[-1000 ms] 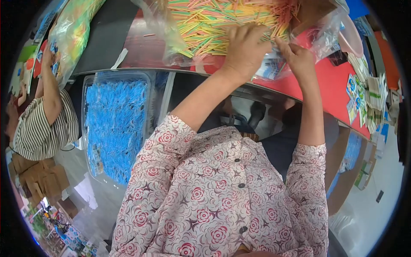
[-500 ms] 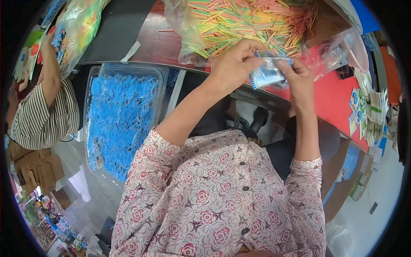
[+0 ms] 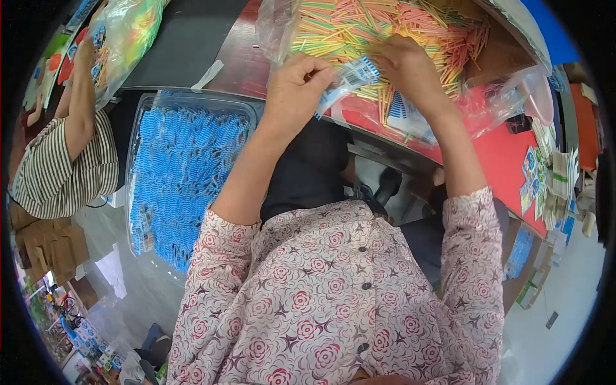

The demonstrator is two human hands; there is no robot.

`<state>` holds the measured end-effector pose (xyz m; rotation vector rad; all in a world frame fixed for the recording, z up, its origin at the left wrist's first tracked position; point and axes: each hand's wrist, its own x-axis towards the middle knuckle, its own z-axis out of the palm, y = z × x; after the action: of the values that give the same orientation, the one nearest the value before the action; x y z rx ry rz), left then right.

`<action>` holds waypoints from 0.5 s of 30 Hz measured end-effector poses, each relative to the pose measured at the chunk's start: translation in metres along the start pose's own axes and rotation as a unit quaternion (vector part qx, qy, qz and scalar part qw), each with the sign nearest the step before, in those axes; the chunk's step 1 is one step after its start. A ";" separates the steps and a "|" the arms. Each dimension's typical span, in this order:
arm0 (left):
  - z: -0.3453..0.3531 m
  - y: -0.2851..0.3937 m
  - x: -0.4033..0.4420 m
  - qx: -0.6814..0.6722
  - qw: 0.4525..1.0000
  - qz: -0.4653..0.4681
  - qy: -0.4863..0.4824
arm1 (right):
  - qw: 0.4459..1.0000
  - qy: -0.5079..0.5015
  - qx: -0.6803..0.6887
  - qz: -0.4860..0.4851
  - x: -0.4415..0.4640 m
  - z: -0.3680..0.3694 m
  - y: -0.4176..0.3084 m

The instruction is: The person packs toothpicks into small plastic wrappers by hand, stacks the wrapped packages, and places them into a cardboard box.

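My left hand (image 3: 298,93) pinches a small clear plastic packet (image 3: 357,73) with blue-striped ends by its near side, above the table's front edge. My right hand (image 3: 410,72) is over the heap of thin coloured sticks (image 3: 346,29), which are pink, yellow, orange and green. Its fingers are bunched and slightly blurred, pointing left beyond the packet; what they hold, if anything, cannot be made out. Below the right wrist, more blue-striped packets (image 3: 410,120) lie on the red tabletop (image 3: 491,151).
A clear plastic tub (image 3: 247,115) full of blue-striped packets (image 3: 186,173) stands left of my lap. Clear plastic bag film (image 3: 276,29) edges the sticks. Printed cards (image 3: 532,173) lie at the right. A person in a striped shirt (image 3: 58,170) is at the far left.
Both hands were together on a packet. Now they have parted: my left hand has moved left with a packet, and my right hand has let go and reached up over the sticks.
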<state>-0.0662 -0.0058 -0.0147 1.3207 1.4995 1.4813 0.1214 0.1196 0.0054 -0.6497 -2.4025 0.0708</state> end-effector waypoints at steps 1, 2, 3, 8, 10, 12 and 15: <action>-0.002 -0.001 0.000 -0.017 1.000 -0.011 0.006 | 0.998 -0.040 -0.052 -0.009 0.005 0.005 0.000; -0.004 -0.002 0.000 -0.033 0.999 -0.023 0.011 | 0.991 -0.081 -0.104 -0.017 0.010 0.010 0.000; -0.005 -0.003 0.000 -0.050 0.998 -0.034 0.016 | 0.980 -0.120 -0.156 -0.025 0.013 0.014 0.000; -0.006 -0.002 0.001 -0.114 0.991 -0.066 0.007 | 0.966 -0.158 -0.204 -0.022 0.017 0.028 0.002; -0.006 0.002 0.002 -0.164 0.981 -0.101 0.008 | 0.973 -0.120 -0.197 -0.007 0.011 0.036 0.005; -0.006 0.002 0.002 -0.189 0.975 -0.119 0.008 | 0.976 -0.101 -0.193 0.001 0.006 0.042 0.008; -0.004 0.001 0.003 -0.228 0.964 -0.139 0.019 | 0.993 -0.043 -0.112 0.017 0.001 0.045 0.018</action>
<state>-0.0708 -0.0048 -0.0120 0.7799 1.2067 1.5496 0.1011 0.1408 -0.0332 -0.8046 -2.5046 -0.1630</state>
